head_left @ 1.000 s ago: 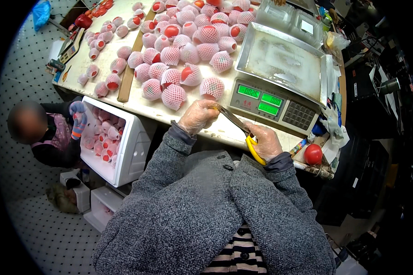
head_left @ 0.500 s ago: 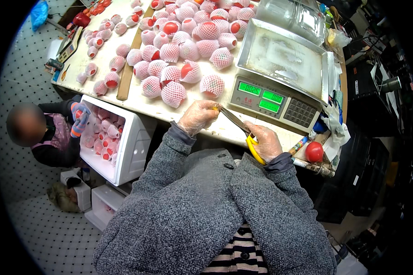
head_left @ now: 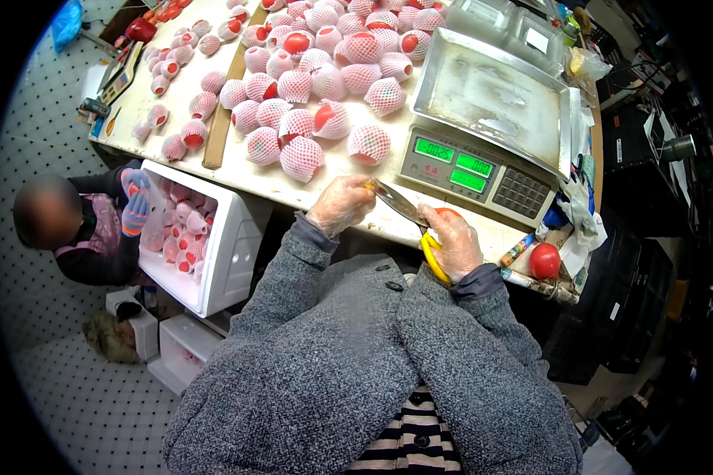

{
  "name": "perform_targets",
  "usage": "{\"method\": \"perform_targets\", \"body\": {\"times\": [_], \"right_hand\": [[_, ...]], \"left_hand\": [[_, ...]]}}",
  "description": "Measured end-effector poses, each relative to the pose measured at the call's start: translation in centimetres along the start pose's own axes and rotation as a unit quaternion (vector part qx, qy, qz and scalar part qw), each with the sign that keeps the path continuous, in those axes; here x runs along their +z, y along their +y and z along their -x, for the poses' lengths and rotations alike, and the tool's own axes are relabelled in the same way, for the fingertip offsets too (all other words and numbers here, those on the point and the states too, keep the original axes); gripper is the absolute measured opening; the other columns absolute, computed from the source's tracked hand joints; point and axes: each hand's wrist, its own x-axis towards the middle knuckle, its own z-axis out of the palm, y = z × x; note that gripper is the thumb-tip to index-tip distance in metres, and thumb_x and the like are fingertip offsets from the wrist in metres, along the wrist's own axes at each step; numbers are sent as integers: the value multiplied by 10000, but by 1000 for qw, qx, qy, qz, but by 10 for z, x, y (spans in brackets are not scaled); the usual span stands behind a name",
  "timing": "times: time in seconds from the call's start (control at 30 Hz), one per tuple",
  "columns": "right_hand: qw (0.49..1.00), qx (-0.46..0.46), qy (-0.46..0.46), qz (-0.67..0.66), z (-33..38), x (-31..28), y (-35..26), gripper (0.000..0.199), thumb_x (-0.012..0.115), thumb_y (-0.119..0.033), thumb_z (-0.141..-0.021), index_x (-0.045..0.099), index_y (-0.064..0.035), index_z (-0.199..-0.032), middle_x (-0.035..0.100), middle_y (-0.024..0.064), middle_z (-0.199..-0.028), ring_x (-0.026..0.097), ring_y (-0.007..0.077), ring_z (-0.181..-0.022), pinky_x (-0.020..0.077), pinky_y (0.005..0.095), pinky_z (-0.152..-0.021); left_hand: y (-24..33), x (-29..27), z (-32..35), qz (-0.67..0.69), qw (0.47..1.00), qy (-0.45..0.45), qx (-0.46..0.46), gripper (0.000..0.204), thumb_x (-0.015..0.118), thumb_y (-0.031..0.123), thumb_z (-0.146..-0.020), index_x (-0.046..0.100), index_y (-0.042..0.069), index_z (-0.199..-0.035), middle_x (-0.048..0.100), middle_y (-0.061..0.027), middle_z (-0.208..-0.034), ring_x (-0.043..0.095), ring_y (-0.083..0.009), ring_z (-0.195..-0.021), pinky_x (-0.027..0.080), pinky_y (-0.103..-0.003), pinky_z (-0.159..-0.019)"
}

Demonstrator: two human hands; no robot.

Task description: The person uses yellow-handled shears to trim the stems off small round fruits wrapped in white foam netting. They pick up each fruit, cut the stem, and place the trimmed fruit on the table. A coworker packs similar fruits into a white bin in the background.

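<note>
My right hand (head_left: 458,247), in a clear plastic glove, is closed round the yellow handles of a pair of scissors (head_left: 400,202). Their dark blades point up and left toward my left hand (head_left: 341,204), also gloved. Its fingertips pinch at the blade tips, where a small yellow bit shows; I cannot make out what it is. Behind my right fingers part of a round red fruit (head_left: 449,212) is visible at the table edge. Just beyond my left hand sits a fruit in a pink foam net (head_left: 369,144).
Many foam-netted red fruits (head_left: 295,85) cover the table behind a wooden strip (head_left: 225,119). A scale (head_left: 483,170) with a metal tray stands right, near a bare red fruit (head_left: 544,260). At left, a person in striped gloves (head_left: 135,204) works at a white foam box (head_left: 226,237).
My right hand has shifted slightly left and down with the scissors, whose blades look turned broader side on. A red fruit now shows behind it. The other person's gloved hands have moved apart.
</note>
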Motion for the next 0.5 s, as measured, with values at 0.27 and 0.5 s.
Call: {"method": "perform_targets", "body": {"times": [0.27, 0.5], "right_hand": [[998, -5, -21, -50, 0, 6, 7, 460, 664, -71, -728, 570, -110, -1176, 599, 136, -822, 607, 288, -731, 490, 352, -651], [982, 14, -76, -170, 4, 12, 13, 418, 647, -57, -746, 573, -56, -1157, 642, 187, -905, 629, 298, -764, 495, 355, -683]], "left_hand": [[-8, -8, 8, 2, 998, -56, 6, 223, 500, 233, -843, 493, 10, -822, 432, 6, -616, 315, -46, -454, 246, -186, -385], [-12, -7, 10, -40, 997, -70, 9, 238, 516, 257, -806, 475, 25, -769, 421, 5, -596, 293, -50, -439, 229, -195, -377]]}}
